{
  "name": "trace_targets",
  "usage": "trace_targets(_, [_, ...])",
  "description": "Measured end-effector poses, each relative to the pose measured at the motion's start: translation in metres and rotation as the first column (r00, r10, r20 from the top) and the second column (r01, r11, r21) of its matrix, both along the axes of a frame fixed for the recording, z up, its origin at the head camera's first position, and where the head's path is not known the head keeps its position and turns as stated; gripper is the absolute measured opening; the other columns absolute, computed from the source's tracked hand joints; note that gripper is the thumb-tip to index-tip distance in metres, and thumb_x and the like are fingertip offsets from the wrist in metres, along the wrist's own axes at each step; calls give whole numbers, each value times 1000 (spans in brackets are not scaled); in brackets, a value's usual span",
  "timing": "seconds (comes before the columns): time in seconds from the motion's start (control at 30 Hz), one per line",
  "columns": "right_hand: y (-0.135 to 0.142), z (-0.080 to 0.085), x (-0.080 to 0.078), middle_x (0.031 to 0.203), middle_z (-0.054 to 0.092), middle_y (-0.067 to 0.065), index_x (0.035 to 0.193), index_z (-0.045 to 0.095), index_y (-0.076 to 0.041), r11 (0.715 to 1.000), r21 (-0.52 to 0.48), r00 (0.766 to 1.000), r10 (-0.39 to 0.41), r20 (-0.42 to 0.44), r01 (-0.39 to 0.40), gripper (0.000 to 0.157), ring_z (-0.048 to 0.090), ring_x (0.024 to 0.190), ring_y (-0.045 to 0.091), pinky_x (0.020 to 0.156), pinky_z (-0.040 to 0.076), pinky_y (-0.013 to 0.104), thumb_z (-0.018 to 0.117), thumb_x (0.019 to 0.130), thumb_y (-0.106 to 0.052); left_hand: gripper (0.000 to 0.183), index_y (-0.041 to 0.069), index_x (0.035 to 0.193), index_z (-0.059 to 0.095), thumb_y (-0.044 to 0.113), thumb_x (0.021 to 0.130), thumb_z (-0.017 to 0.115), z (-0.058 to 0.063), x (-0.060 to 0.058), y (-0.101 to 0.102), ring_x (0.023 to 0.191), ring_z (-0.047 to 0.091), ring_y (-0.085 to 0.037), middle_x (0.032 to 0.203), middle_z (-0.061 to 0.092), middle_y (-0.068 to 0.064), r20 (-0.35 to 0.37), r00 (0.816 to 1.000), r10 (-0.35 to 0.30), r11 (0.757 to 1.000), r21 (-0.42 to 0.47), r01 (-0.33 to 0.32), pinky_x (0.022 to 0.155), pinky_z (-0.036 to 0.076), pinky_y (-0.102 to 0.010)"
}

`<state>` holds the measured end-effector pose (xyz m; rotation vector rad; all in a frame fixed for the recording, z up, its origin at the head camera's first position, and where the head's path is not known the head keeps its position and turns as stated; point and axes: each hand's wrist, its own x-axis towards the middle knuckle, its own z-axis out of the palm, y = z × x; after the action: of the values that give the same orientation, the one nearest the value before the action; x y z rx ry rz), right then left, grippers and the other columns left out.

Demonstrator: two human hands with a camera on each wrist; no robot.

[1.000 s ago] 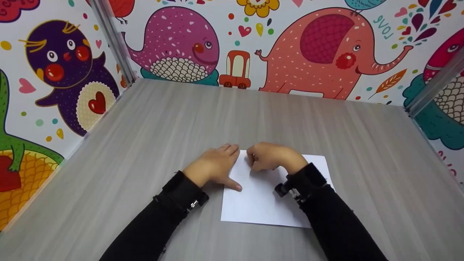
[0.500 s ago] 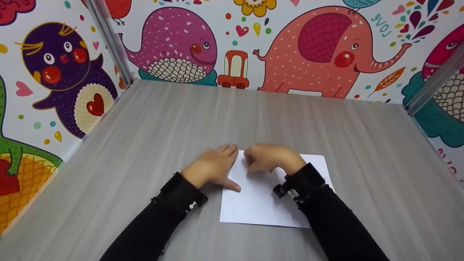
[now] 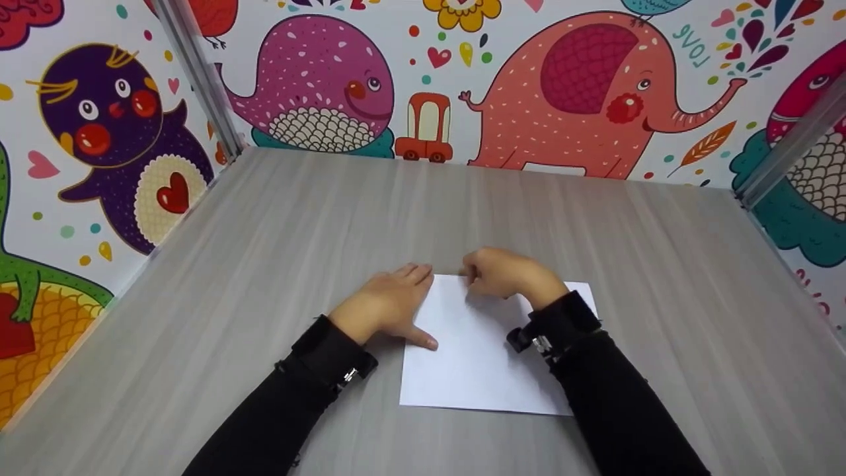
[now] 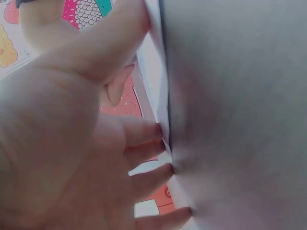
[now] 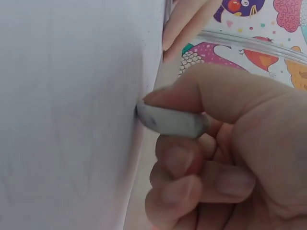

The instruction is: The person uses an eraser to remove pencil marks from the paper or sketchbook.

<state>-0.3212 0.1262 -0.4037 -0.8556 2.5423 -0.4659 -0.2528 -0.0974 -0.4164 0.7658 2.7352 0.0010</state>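
A sheet of white paper (image 3: 472, 360) lies flat on the table. My left hand (image 3: 390, 305) rests on its left edge, thumb spread over the sheet and fingers straight. In the left wrist view, the fingertips (image 4: 160, 173) touch down along the paper's edge. Near the sheet's far edge is my right hand (image 3: 505, 274), its fingers curled. The right wrist view shows it pinching a small, worn, whitish eraser (image 5: 168, 120) with grey smudges, whose end meets the paper. Faint grey marks and a few tiny specks show on the paper there.
The wood-grain table (image 3: 330, 218) stretches out around the sheet. Printed panels with a whale (image 3: 324, 73) and an elephant (image 3: 581, 99) stand along the back, with more panels at both sides. Metal posts (image 3: 205, 79) join the panels at the corners.
My right hand, with the eraser, has moved slightly to the right and toward the paper's far edge after a small shift left. My left hand stays in place on the paper.
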Motion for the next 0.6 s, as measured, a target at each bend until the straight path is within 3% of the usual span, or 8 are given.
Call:
trace_targets(0.13, [-9, 0, 5, 78, 60, 0, 97, 69, -5, 996, -58, 995, 76, 57, -73, 4, 54, 56, 11, 51, 46, 25, 69, 93, -6, 126, 0, 167, 27, 77, 81, 77, 1, 0, 0, 163, 22, -32, 176, 22, -15, 2, 1000, -7, 1000, -14, 7, 125, 33, -54])
trace_targets(0.27, [-15, -5, 5, 72, 55, -6, 94, 67, -7, 982, -86, 975, 180, 128, -169, 7, 52, 61, 8, 56, 44, 22, 72, 89, -7, 126, 0, 168, 27, 78, 82, 76, 0, -1, 0, 163, 21, -33, 177, 21, -15, 5, 1000, -9, 1000, -19, 9, 126, 32, -54])
trace_targets(0.33, [-12, -6, 3, 75, 57, -6, 92, 68, -8, 986, -53, 983, 163, 82, -159, 9, 52, 66, 9, 62, 44, 23, 75, 87, -7, 126, 0, 167, 27, 77, 81, 77, 0, -2, 1, 162, 21, -34, 176, 22, -15, 3, 1000, -10, 1000, -11, 10, 126, 33, -54])
trace_targets(0.5, [-3, -4, 1, 85, 65, 1, 93, 70, -7, 1000, 11, 999, 22, -42, -22, 8, 56, 76, 16, 70, 48, 31, 77, 89, -7, 125, -1, 167, 30, 76, 81, 78, -1, -2, 1, 162, 24, -33, 176, 25, -15, -7, 1000, -8, 1000, 3, 8, 125, 34, -53])
trace_targets(0.6, [-6, -2, 3, 86, 65, 2, 95, 71, -7, 998, -20, 998, 54, -13, -54, 6, 57, 76, 16, 69, 49, 31, 75, 92, -9, 125, 0, 167, 29, 77, 81, 77, 0, -1, 1, 162, 23, -33, 176, 23, -15, -3, 1000, -6, 1000, -6, 6, 125, 33, -53])
